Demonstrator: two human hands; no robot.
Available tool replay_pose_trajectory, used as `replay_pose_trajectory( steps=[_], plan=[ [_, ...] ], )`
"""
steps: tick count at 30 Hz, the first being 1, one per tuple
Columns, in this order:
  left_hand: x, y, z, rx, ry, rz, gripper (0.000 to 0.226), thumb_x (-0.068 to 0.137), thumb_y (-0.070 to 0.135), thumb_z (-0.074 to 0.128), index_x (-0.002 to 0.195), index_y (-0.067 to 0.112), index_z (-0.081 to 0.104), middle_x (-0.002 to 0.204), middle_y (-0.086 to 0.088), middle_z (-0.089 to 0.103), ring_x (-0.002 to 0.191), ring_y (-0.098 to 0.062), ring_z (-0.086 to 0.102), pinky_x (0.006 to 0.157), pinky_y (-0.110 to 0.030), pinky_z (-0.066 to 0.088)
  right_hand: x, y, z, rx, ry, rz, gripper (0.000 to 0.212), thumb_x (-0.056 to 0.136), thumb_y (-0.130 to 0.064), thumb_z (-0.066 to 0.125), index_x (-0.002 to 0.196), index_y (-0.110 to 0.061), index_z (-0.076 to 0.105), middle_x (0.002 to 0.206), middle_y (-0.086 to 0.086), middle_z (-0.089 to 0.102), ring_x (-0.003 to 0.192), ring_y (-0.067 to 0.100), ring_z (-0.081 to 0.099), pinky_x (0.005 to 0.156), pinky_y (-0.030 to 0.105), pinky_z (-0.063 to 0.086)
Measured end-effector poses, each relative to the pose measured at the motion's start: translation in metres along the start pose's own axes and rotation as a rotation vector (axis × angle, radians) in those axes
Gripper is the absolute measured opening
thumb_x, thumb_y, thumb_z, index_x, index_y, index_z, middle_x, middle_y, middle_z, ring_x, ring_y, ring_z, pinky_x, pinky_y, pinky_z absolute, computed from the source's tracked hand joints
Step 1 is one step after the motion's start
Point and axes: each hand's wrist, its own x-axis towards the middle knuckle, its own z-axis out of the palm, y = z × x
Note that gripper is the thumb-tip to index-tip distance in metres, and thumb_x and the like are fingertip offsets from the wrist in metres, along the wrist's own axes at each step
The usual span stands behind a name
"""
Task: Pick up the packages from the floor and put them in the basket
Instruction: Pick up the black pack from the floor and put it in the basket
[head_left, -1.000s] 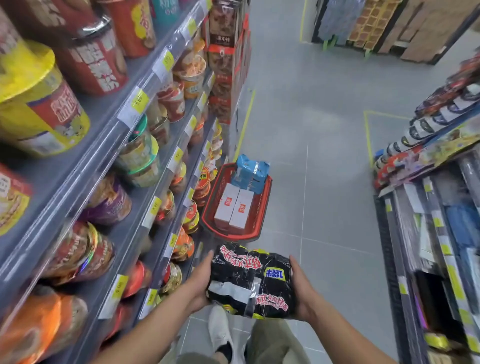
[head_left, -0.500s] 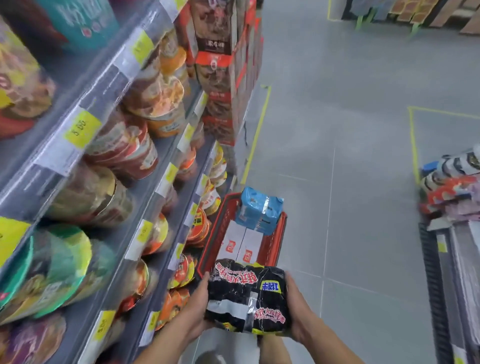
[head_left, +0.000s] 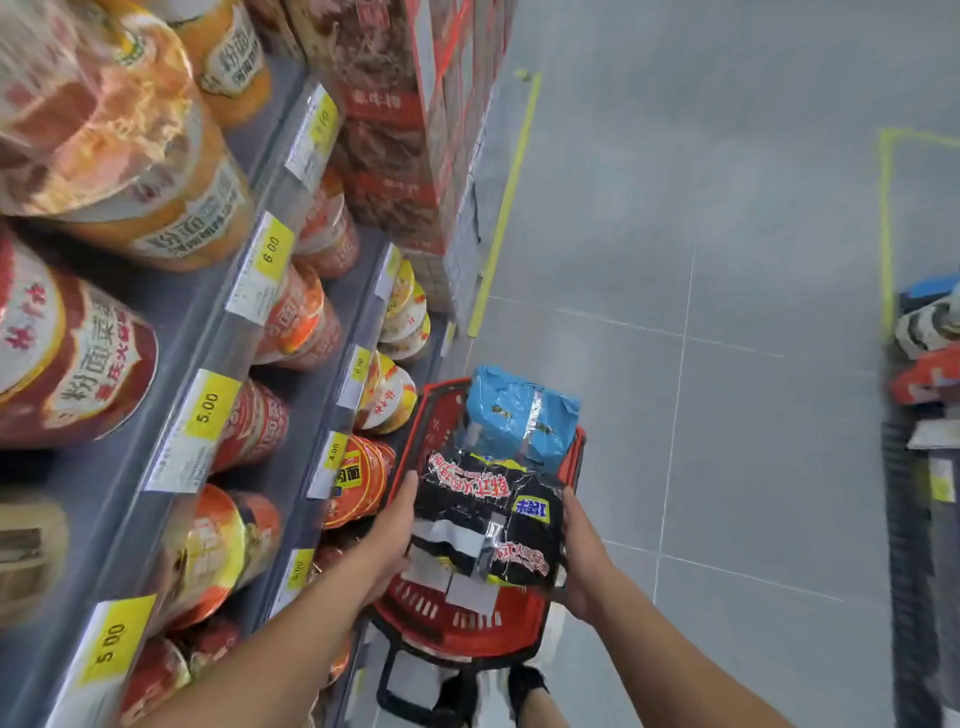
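A black noodle multipack with red lettering hangs directly above the red plastic basket on the floor. My left hand grips its left edge and my right hand grips its right edge. A blue package lies in the far end of the basket. White boxes show under the black pack, mostly hidden by it.
Grey shelves full of cup noodles with yellow price tags run close along the left. Stacked red cartons stand at the shelf's far end. Another display rack is at the right edge. Grey tiled floor lies between.
I have come closer to the basket; the black pack, held ahead of me before, is now over the basket and covers most of the white boxes.
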Motion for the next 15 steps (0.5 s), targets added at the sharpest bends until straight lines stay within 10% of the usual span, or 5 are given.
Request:
replay_pose_trajectory(
  steps=[2, 6, 11, 15],
  plan=[
    [0.01, 0.008, -0.005, 0.059, -0.041, -0.031, 0.057, 0.103, 0.063, 0.034, 0.149, 0.03, 0.042, 0.148, 0.004, 0.049, 0.129, -0.023, 0.052, 0.105, -0.053, 0.041, -0.015, -0.014, 0.009, 0.023, 0.019, -0.021, 0.043, 0.109, -0.048, 0.036, 0.106, -0.017, 0.067, 0.069, -0.004, 0.077, 0.058, 0.009, 0.073, 0.07, 0.035, 0.051],
    [0.007, 0.013, -0.008, 0.092, -0.121, -0.094, 0.058, 0.105, 0.059, 0.037, 0.156, 0.033, 0.032, 0.159, 0.003, 0.04, 0.145, -0.028, 0.038, 0.114, -0.067, 0.025, 0.021, 0.004, -0.002, 0.051, 0.091, -0.045, 0.046, 0.103, -0.054, 0.051, 0.131, -0.02, 0.061, 0.105, 0.002, 0.074, 0.096, 0.02, 0.067, 0.109, 0.055, 0.046],
    [0.007, 0.003, -0.012, 0.169, -0.143, -0.077, 0.078, 0.088, 0.079, 0.046, 0.155, 0.042, 0.032, 0.164, 0.008, 0.032, 0.143, -0.023, 0.038, 0.112, -0.07, 0.029, 0.002, 0.005, 0.0, -0.035, 0.142, -0.073, 0.025, 0.109, -0.037, 0.047, 0.105, -0.02, 0.064, 0.085, -0.002, 0.076, 0.077, 0.011, 0.067, 0.07, 0.036, 0.053],
    [-0.012, 0.007, -0.011, 0.243, -0.153, -0.004, 0.079, 0.091, 0.073, 0.049, 0.158, 0.04, 0.026, 0.165, 0.004, 0.03, 0.148, -0.028, 0.032, 0.113, -0.064, 0.031, -0.009, 0.005, 0.007, -0.208, 0.157, -0.201, 0.043, 0.1, -0.049, 0.058, 0.134, -0.022, 0.057, 0.134, 0.002, 0.066, 0.116, 0.021, 0.064, 0.088, 0.038, 0.048]
  ],
)
